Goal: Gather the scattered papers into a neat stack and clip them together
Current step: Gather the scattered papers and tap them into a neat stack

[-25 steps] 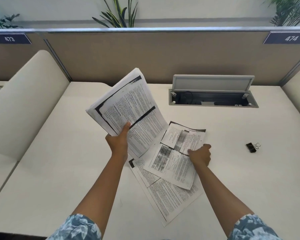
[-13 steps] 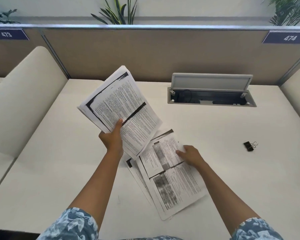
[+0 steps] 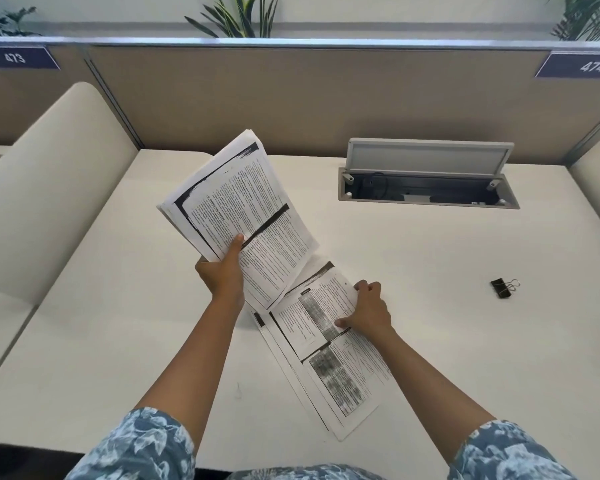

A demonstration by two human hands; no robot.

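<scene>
My left hand (image 3: 222,275) holds a thick stack of printed papers (image 3: 243,216) tilted up above the white desk (image 3: 430,323), thumb on the top page. Below it, two or three loose printed sheets (image 3: 329,362) lie overlapped on the desk, roughly lined up on a diagonal. My right hand (image 3: 368,311) grips the far right edge of these sheets, fingers curled over the edge and thumb pressed on top. A black binder clip (image 3: 503,288) lies alone on the desk, well to the right of my right hand.
An open cable box (image 3: 426,192) with a raised grey lid is sunk into the desk at the back right. A tan partition (image 3: 326,98) closes the far side. Cream curved dividers (image 3: 49,188) flank the desk left and right.
My right hand slid the top loose sheet toward me and turned it into line with the sheet beneath, then moved to grip their far edge. The left hand's stack stayed raised.
</scene>
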